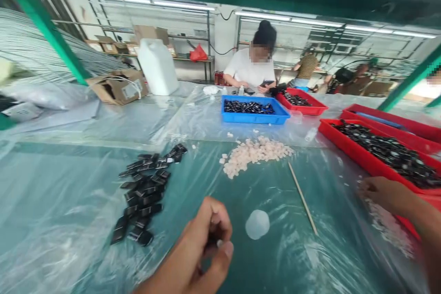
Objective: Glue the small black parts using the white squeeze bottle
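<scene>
My left hand [206, 243] is held over the green table with its fingers curled in. A small pale bit shows between thumb and fingers, too small to name. To its right lies a round translucent white disc [257, 224]. My right hand [384, 195] reaches to a heap of small clear-white pieces [391, 229], fingertips pinched together at its far end; what they hold, if anything, is hidden. Several flat black pieces [144, 195] lie in a loose pile left of my left hand. Beyond the disc is a heap of small pinkish-white pieces [253, 154].
A thin wooden stick [302, 197] lies right of the disc. Red trays [365, 151] of black parts stand at the right, a blue tray [255, 118] farther back. A white jug [158, 69] and cardboard box [119, 87] stand back left. A person [253, 66] sits opposite.
</scene>
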